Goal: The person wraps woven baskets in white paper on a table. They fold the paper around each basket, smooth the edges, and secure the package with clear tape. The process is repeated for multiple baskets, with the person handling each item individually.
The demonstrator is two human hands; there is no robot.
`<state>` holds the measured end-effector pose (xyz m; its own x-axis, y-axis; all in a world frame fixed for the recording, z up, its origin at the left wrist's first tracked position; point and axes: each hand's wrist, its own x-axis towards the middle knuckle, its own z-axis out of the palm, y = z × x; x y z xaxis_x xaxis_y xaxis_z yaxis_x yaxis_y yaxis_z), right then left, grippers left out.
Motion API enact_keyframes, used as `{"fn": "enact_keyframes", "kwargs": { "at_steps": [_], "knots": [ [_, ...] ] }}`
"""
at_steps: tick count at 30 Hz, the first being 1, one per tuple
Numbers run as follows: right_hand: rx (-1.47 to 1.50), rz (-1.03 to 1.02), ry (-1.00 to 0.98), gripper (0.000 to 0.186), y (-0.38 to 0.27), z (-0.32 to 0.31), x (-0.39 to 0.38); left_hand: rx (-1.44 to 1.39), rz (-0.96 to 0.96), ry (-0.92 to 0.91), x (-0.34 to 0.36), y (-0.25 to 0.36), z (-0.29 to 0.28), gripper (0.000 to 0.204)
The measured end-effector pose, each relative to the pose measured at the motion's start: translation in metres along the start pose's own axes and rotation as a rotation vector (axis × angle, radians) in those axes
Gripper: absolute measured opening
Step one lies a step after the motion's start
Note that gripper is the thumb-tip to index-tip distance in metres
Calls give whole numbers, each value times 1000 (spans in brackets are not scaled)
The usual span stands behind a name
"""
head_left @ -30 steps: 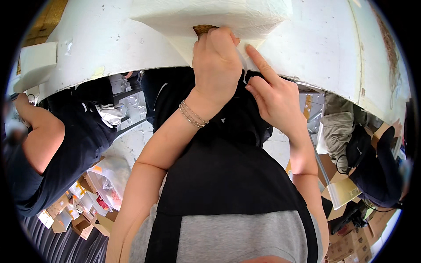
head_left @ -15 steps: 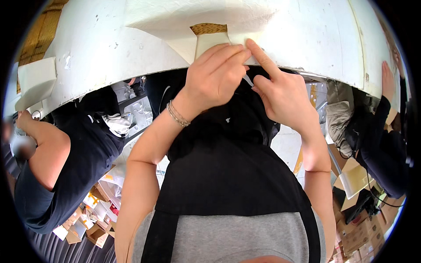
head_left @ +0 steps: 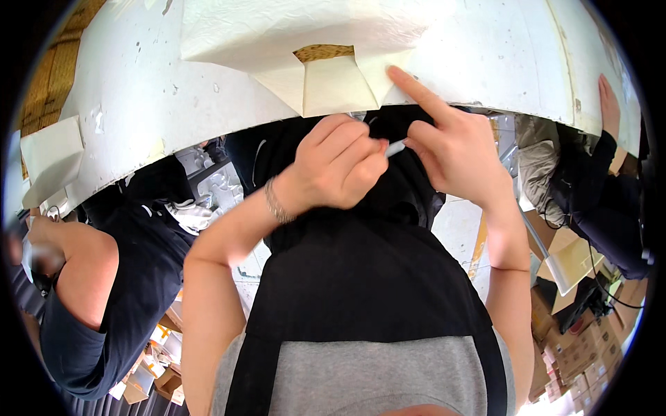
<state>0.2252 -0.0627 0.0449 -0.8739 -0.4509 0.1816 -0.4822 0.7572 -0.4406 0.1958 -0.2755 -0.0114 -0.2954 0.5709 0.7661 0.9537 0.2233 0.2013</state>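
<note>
A cream paper sheet (head_left: 243, 41) lies partly folded on the white table. Its near flap (head_left: 336, 87) hangs at the table edge, and a gap above it bares a brown, woven-looking surface (head_left: 325, 51). Just below the flap, my left hand (head_left: 340, 163) is closed, its fingertips at one end of a small whitish strip (head_left: 395, 148). The other end meets the thumb and curled fingers of my right hand (head_left: 451, 149). That hand's index finger stretches out to the paper beside the flap's right corner. What the strip is made of I cannot make out.
The white tabletop (head_left: 499, 55) curves across the top. Co-workers stand on both sides; one person's hand (head_left: 609, 107) rests on the table at right. A white folded paper piece (head_left: 52, 156) sits at the left edge. Cardboard boxes (head_left: 579, 357) are piled at lower right.
My left hand has moved down off the flap toward me, uncovering it. The whitish strip now shows between my hands. My right index finger stays on the paper.
</note>
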Motion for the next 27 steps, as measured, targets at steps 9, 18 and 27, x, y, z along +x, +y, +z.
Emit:
{"fn": "enact_keyframes", "kwargs": {
  "at_steps": [9, 18, 27],
  "knots": [
    [355, 256, -250, 18, -9, -35, 33, 98, -810, 95, 2, 12, -82, 13],
    [205, 415, -334, 27, -8, -17, 53, 151, -877, 73, -4, -10, -62, 5],
    [128, 461, -409, 29, -9, -23, 56, 132, -878, 97, -4, -8, -54, 5]
  ]
}}
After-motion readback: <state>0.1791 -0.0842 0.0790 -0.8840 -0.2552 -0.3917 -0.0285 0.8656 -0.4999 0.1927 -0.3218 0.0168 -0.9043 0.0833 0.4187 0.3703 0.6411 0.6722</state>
